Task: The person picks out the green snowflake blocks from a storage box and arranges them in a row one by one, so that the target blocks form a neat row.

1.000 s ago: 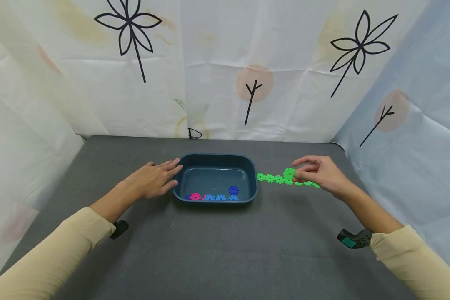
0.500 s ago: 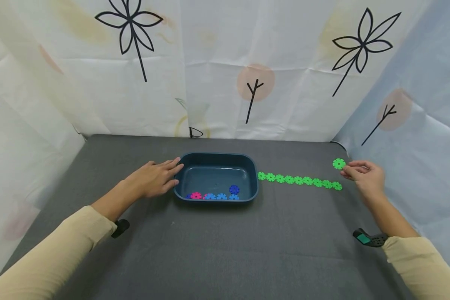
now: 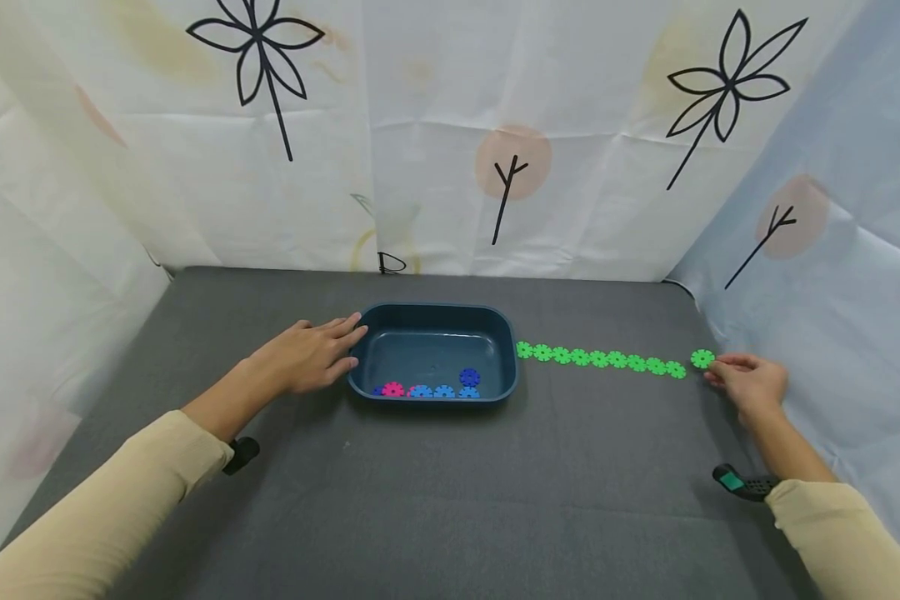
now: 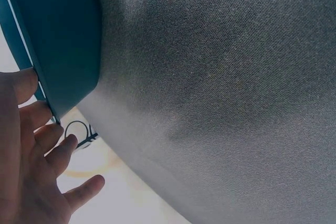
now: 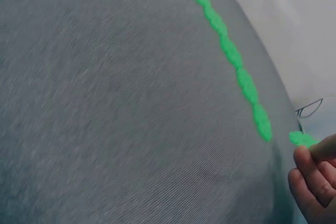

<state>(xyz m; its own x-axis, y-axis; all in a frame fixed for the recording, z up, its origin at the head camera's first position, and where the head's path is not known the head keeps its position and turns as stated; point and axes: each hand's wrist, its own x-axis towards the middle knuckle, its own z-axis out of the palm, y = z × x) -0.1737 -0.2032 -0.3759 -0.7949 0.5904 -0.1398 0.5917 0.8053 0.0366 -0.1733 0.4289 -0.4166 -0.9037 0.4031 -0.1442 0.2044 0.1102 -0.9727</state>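
Observation:
My right hand (image 3: 752,385) pinches a green notched plastic disc (image 3: 702,359) between thumb and fingers, just past the right end of a row of green discs (image 3: 617,359). The right wrist view shows a small gap between the held disc (image 5: 302,139) and the row's last disc (image 5: 262,124). At the left, my left hand (image 3: 303,357) rests with straight fingers on the left rim of a dark blue tray (image 3: 435,307). Its fingertips touch the tray's edge in the left wrist view, with the fingers (image 4: 62,153) spread.
Inside the tray, along its near side, lie several blue discs (image 3: 444,391), a pink disc (image 3: 393,389) and a dark blue disc (image 3: 469,377). The row starts right at the tray's right side. Patterned white cloth (image 3: 435,125) hangs behind the grey table (image 3: 450,500).
My right hand has carried the green disc from above the middle of the row rightward, then down toward the row's right end. My left hand has stayed on the tray.

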